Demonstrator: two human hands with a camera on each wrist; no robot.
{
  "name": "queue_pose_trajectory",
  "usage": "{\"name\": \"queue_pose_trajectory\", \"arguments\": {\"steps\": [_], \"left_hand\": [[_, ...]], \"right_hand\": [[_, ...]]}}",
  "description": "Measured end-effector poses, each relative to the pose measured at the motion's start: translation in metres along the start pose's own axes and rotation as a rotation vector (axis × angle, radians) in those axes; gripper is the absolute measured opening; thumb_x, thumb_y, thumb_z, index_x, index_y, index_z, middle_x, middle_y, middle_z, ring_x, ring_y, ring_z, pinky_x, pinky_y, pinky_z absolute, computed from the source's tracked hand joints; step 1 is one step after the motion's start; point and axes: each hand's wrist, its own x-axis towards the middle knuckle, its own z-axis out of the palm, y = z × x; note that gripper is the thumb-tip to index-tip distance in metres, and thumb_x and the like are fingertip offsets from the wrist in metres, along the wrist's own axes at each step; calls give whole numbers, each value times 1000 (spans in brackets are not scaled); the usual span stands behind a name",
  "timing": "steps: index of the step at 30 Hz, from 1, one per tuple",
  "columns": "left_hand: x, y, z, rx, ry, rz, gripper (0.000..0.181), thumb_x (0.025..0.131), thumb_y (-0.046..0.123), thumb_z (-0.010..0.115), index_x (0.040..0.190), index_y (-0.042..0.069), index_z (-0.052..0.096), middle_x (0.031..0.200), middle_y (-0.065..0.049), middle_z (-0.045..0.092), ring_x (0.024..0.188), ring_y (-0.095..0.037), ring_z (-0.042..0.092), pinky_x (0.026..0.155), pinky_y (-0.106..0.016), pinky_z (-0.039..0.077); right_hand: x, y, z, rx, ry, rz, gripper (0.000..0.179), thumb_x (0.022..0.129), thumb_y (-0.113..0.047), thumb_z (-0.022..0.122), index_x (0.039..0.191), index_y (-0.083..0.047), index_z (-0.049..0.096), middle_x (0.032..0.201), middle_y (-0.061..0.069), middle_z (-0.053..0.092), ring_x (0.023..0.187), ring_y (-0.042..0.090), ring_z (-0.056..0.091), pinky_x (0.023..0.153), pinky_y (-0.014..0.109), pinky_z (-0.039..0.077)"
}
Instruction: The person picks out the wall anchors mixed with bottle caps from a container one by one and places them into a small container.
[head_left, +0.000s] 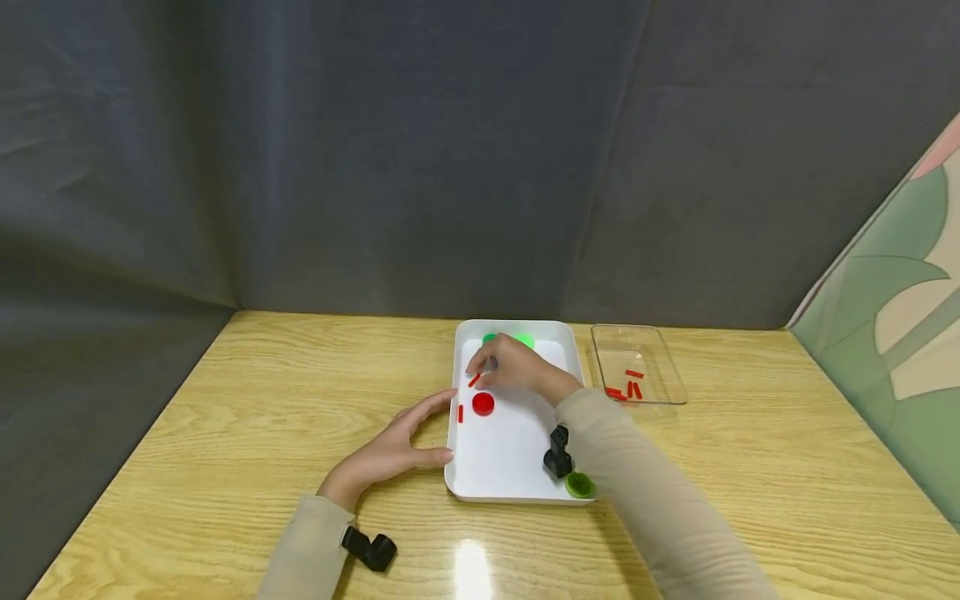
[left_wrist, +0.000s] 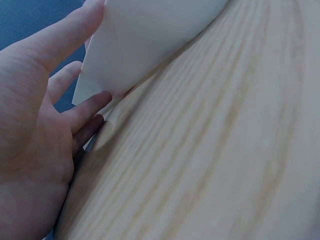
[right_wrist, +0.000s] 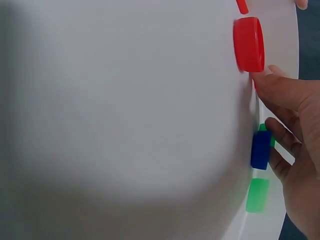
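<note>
My right hand point(head_left: 516, 365) reaches over the far part of a white tray point(head_left: 517, 450) and pinches a small red stick point(head_left: 474, 380) between thumb and fingers. Just nearer than the stick lies a red round cap point(head_left: 483, 404). Another red stick point(head_left: 461, 414) sits along the tray's left side. In the right wrist view a blue block point(right_wrist: 260, 150) and a light green block point(right_wrist: 257, 195) are beside the right fingers; the pinched stick is mostly hidden there. My left hand point(head_left: 397, 446) is spread, its fingertips and thumb touching the tray's left wall.
Right of the tray stands a clear shallow box point(head_left: 671, 371) with several red sticks point(head_left: 633, 389) in it. A green cup-shaped cap point(head_left: 580, 484) is at the tray's near right corner, beside the right sleeve. A dark curtain point(head_left: 420, 167) hangs behind the wooden table point(head_left: 262, 400).
</note>
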Motion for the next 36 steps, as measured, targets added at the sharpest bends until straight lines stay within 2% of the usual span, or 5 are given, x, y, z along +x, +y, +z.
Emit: {"name": "queue_pose_trajectory", "arguments": {"steps": [7,19,28,32,36], "left_hand": [[1,-1,0,-9,3,6,80,89,21,76,156,25,32,157,3,33,146,-21,24,116,-55,16],[-1,1,0,-17,0,7,79,90,23,76,156,21,32,158,-2,32,146,-26,22,115,-60,14],[-2,2,1,-30,-4,8,80,90,23,76,156,20,31,158,-3,31,146,-26,22,115,-60,13],[0,1,1,-27,-7,13,80,90,22,75,156,20,31,158,-2,31,146,-26,22,116,-59,13],[1,1,1,-18,-5,8,81,90,23,76,156,22,30,158,0,32,146,-24,23,116,-58,14]], "right_hand": [[1,-1,6,-64,3,-16,13,78,-13,85,89,-10,79,78,-8,68,78,11,54,72,22,45],[1,-3,7,-102,11,-24,5,82,-17,83,84,-13,80,79,-8,67,75,9,51,72,23,46],[1,-8,1,22,-44,48,3,89,-8,74,89,-6,77,82,-5,70,78,10,55,75,22,49],[0,-12,-4,77,-13,115,6,91,-9,73,95,-7,77,89,-3,72,82,11,56,78,24,49],[-2,-14,-11,118,41,116,10,92,-13,72,98,-7,77,93,-1,73,86,14,59,81,28,49]]}}
